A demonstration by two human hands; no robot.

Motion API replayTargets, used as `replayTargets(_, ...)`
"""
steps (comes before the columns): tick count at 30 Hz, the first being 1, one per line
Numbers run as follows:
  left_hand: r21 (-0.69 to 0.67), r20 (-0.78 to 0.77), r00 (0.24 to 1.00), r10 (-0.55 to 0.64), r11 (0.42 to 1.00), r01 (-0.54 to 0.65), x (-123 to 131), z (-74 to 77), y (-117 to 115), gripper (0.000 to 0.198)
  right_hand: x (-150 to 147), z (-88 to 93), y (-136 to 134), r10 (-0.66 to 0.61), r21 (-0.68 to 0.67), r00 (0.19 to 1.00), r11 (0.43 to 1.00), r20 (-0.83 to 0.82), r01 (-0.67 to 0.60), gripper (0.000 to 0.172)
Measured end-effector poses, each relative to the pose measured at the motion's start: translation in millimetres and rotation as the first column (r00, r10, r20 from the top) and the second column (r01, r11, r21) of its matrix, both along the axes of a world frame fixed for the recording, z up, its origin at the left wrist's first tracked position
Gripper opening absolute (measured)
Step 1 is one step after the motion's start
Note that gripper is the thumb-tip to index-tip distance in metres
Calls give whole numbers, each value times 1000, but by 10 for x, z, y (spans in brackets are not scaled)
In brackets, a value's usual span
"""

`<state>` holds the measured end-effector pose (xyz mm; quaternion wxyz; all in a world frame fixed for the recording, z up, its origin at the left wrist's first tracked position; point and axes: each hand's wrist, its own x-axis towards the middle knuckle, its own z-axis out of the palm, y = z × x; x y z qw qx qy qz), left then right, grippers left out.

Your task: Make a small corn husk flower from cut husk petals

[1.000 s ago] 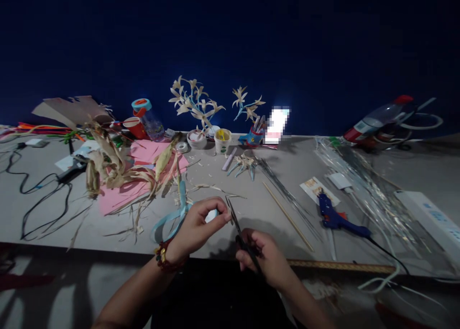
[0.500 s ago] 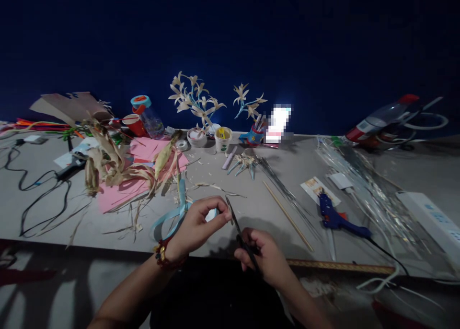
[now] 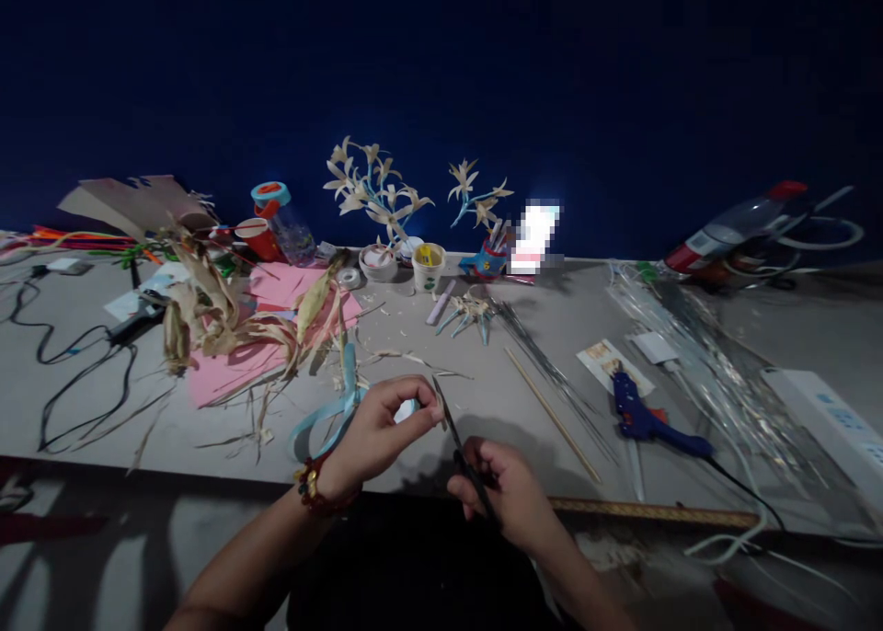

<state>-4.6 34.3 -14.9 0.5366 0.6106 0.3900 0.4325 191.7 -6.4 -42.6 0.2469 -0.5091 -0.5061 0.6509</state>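
My left hand (image 3: 378, 433) is closed in a pinch on a light blue ribbon (image 3: 329, 412) that trails off to the left over the grey table (image 3: 483, 373). A beaded bracelet sits on that wrist. My right hand (image 3: 507, 491) is wrapped round the handles of black scissors (image 3: 456, 442), whose blades point up toward my left fingertips and touch or nearly touch the ribbon there. Both hands hover at the table's near edge.
Dried husk strips (image 3: 207, 318) lie on pink paper (image 3: 269, 337) at left. Husk flowers (image 3: 376, 194), small cups (image 3: 428, 268) and a red jar (image 3: 266, 231) stand at the back. A blue glue gun (image 3: 645, 415), wooden sticks (image 3: 552, 415), wires (image 3: 544, 364), clear strips and black cables (image 3: 69, 373) crowd the table.
The view has shifted down very slightly. My hands keep the same grip, with the right hand drawn a little nearer to me.
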Motion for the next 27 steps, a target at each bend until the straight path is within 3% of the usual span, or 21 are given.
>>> replayTargets(8,-32,1,1000,-2,999,2,-8,-1,6,21,10,-46,-1,-21,21,999,1000,-31,21,57)
replayTargets(13,-57,-85,993,-86,995,82,-16,56,18,19,70,-34,107,-219,136,968,963,-122,235,42)
replayTargets(15,-48,-158,977,-146,989,140,-10,90,26,17,87,31,194,-229,204,951,941,-207,271,38)
replayTargets(21,-25,-288,913,-289,955,294,7,172,31,8,108,181,389,-24,226,947,969,-320,101,30)
replayTargets(27,26,-332,908,-256,960,280,-56,235,27,7,153,113,354,15,265,971,963,-240,51,20)
